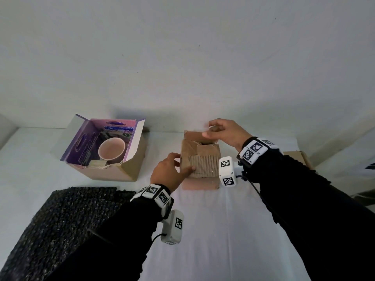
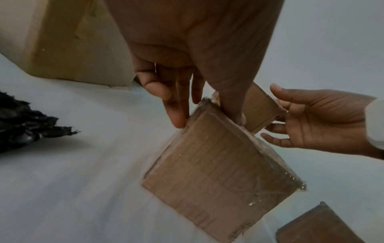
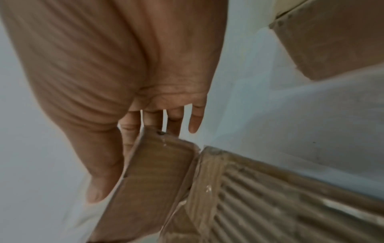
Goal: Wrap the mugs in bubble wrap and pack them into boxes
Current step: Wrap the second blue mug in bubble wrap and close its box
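A small brown cardboard box (image 1: 199,165) stands at the table's middle, its front flap folded down. My left hand (image 1: 183,164) holds its left edge, thumb on the top flap and fingers (image 2: 176,115) down the side. My right hand (image 1: 211,129) pinches the raised far flap (image 1: 194,135) between thumb and fingers; in the right wrist view that flap (image 3: 153,177) stands tilted over the box (image 3: 270,197). The box's inside is hidden. A pink mug (image 1: 111,149) sits unwrapped inside a larger open box (image 1: 129,169) at the left. Black bubble wrap (image 1: 60,220) lies at the lower left.
Another brown box (image 1: 298,157) stands at the right behind my right wrist. The white table (image 1: 223,230) runs back to a white wall (image 1: 182,57). The large box's raised flaps (image 1: 140,136) stand close to the small box's left side.
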Available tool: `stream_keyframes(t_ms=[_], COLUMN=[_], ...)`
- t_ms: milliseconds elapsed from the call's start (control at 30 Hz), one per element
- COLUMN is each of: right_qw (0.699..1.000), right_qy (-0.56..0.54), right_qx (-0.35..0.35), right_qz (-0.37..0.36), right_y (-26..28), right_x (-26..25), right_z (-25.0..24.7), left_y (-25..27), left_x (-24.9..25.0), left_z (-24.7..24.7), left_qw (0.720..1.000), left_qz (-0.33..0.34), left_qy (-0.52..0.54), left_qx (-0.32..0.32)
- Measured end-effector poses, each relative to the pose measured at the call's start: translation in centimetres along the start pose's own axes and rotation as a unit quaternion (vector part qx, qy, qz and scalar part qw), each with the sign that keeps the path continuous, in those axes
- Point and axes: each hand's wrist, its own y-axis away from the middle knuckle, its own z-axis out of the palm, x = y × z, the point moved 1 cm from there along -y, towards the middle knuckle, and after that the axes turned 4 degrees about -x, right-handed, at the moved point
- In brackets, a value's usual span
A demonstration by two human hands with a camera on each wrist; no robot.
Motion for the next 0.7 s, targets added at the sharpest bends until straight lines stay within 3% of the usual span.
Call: stream_keyframes(t_ms=[133,267,467,600,700], right_qw=[0.997,0.984,0.926,0.907,0.871], right_qy=[0.019,0.084,0.310,0.360,0.412], right_qx=[0.002,0.060,0.073,0.117,0.128], right_qz=[-0.071,-0.147,-0.203,-0.187,-0.236], right_y=[0.8,2.7,6.2,7.0,8.2], right_x=[-1.2,-1.4,2.1,4.8,5.6], right_z=[1.1,1.7,5.0,6.4,7.5], left_y=[0.1,0.2,0.4,0.2,0.4], left_x=[0.0,0.2,0.7,0.7,0.7], left_z=[-0.2,0.1,0.2,0.0,0.0], left_qw=[1.000,0.993,0.968,0.961,0.969], left_qz=[-0.017,-0.033,-0.071,-0.079,-0.054], left_qy=[0.009,0.110,0.235,0.260,0.233], left_qx=[-0.006,-0.031,-0.051,-0.060,-0.060])
